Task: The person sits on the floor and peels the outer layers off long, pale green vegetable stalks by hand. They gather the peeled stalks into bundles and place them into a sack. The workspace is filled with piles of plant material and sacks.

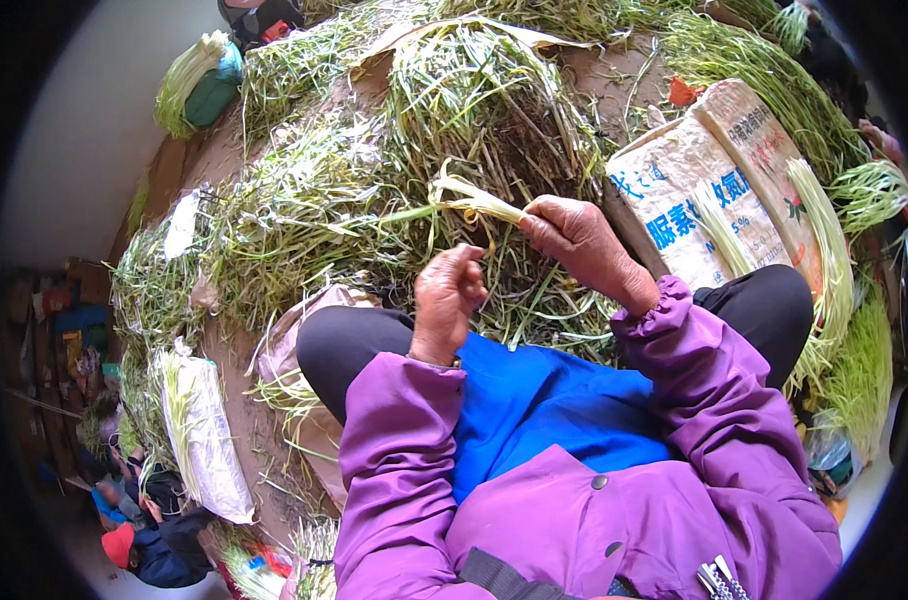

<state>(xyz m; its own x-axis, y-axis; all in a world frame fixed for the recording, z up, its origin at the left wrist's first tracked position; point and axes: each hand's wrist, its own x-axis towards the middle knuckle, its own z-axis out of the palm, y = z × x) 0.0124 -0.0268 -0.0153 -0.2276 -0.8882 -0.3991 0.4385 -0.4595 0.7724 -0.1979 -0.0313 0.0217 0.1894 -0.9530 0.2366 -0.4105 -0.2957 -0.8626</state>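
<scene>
My right hand [582, 242] is closed round one end of a small bunch of pale yellow-green stalks [482, 202]. The bunch points left, and its loose, leafy end hangs ragged, with one green leaf trailing off it. Just below that end, my left hand [448, 298] is held with its fingers curled into a pinch. Whether a thin strand is caught in them, I cannot make out. Beneath and beyond both hands lies a big heap of green and yellowed leaves and stalks [474, 100], dark and matted in the middle.
Right of my knee, printed woven sacks [689, 190] carry laid-out pale stalks [822, 235]. More green bunches [859, 370] lie farther right. At left are a white sack [209, 430] with stalks and a wrapped bundle [202, 85]. A person in a red hat [120, 545] sits at lower left.
</scene>
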